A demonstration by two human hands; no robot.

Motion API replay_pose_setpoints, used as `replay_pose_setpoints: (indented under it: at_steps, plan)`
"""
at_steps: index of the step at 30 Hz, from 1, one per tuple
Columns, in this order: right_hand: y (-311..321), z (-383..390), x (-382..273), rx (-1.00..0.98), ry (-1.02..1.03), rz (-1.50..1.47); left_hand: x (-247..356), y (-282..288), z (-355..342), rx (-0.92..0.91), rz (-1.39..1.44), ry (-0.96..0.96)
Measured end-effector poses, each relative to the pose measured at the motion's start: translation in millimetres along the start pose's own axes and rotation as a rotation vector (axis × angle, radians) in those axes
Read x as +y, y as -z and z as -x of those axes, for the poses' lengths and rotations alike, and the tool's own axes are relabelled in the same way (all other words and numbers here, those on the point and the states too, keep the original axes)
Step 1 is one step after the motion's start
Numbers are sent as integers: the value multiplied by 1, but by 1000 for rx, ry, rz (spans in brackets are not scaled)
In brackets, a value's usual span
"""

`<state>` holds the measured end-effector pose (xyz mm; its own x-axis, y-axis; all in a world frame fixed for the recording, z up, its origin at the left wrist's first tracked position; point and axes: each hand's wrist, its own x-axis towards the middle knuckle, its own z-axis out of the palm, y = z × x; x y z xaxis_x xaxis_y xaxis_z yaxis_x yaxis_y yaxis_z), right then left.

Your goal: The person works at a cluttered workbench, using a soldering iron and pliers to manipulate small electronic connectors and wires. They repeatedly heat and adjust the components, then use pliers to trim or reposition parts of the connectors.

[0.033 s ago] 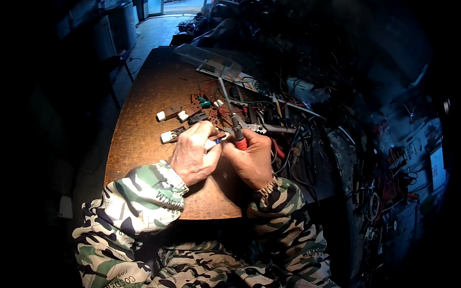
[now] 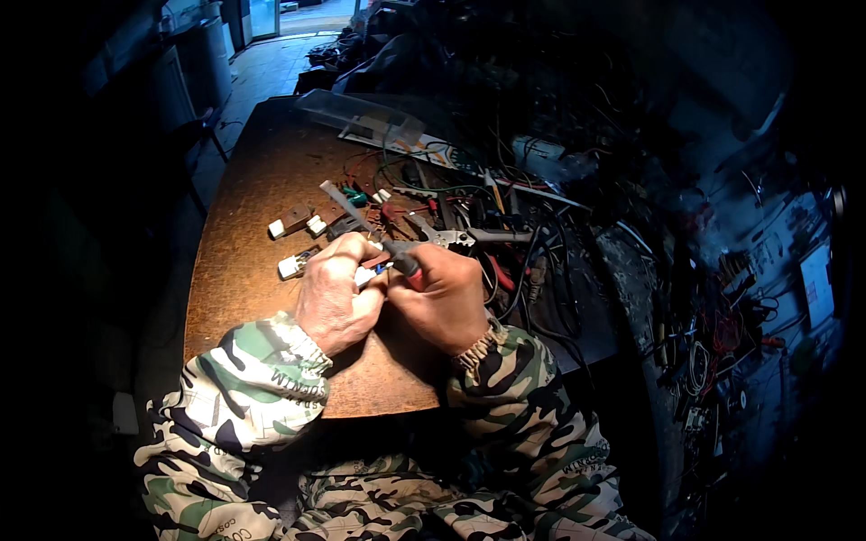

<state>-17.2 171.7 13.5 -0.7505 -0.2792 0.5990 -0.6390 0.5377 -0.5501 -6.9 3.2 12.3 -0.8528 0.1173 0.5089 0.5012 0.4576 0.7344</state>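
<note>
- Dim space surrounds the desk (image 2: 230, 279), whose worn brown top is lit near the hands; tiled floor (image 2: 284, 68) shows beyond, toward a bright doorway.
- Left hand (image 2: 334, 293): its thumb and fingers pinch a small white part (image 2: 363, 277), beside a brown piece (image 2: 377, 260) and a bit of blue. Whether these are joined is too small to tell.
- Right hand (image 2: 442, 298): its fingers are curled round the red-and-black handle of a tool (image 2: 412, 274), close beside the left fingertips.
- What has just changed: the tool's shaft (image 2: 347, 203), which pointed away across the desk, now slants to the left, beyond the left fingers. The white part stays in the left hand's pinch.
- My reading: the right hand is re-angling the tool while the left steadies the part. Contact between tool and part cannot be made out.
- White-ended plugs (image 2: 290, 267) lie left of the left hand, apart from it; a green piece (image 2: 357, 197) lies farther off.
- Pliers (image 2: 442, 235) lie beyond the right hand, with dark cables (image 2: 570, 302) to its right.
</note>
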Motion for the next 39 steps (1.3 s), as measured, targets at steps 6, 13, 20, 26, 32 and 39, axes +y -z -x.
replay_pose_setpoints:
  at_steps: [6,13,20,26,32,39]
  plan:
    - [11,-8,9,-107,502,376,-9,5,0,-113,-53,64]
    - [-4,8,-8,90,-219,-136,7,1,-2,6,-103,188]
    - [-11,7,-3,144,-455,-461,-5,-2,1,43,-118,81]
    - [-20,8,1,162,-539,-622,-3,-4,1,57,-144,49]
    - [-5,7,2,99,27,-100,-16,0,7,-4,74,206]
    - [3,4,10,38,390,233,0,-1,2,-92,105,182]
